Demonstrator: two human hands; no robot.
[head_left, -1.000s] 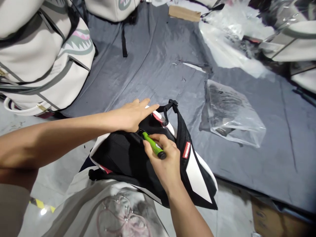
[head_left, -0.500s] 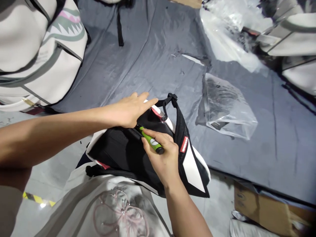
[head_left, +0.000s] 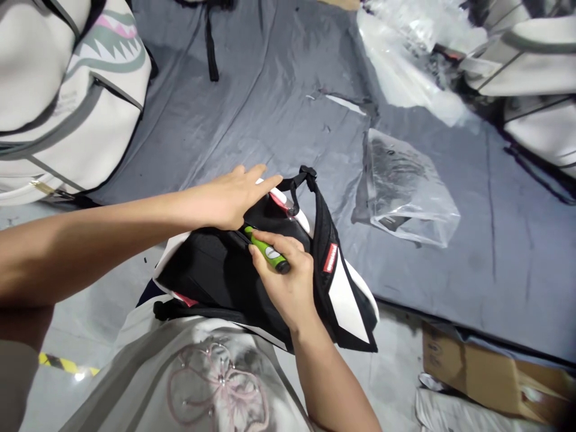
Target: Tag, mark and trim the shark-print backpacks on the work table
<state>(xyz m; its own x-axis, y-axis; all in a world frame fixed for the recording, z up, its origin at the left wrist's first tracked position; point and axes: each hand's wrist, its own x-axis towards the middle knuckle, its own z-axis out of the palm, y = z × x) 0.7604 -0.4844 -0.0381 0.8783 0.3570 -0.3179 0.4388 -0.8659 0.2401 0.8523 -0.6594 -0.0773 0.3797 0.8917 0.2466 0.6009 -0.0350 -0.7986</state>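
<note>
A black and white bag (head_left: pixel 216 270) with a red label on its strap leans between my body and the table edge. My left hand (head_left: pixel 229 197) lies across the bag's upper edge with its fingers spread. Between the thumb and fingers of my right hand (head_left: pixel 290 273) is a green marker-like tool (head_left: pixel 269 251) with a black end. Its far tip meets the black panel just below my left palm; the exact contact is hidden.
A grey covered table (head_left: pixel 288 114) stretches ahead. White bags with a shark-mouth print (head_left: pixel 112 54) stand at left, more white bags (head_left: pixel 540 60) at right. A clear plastic bag (head_left: pixel 411 192) lies right of my hands. Cardboard (head_left: pixel 472 366) sits below the table's edge.
The whole view has shifted slightly, so everything appears a little further left. My hands keep nearly the same places on the bag, and the green tool is still held.
</note>
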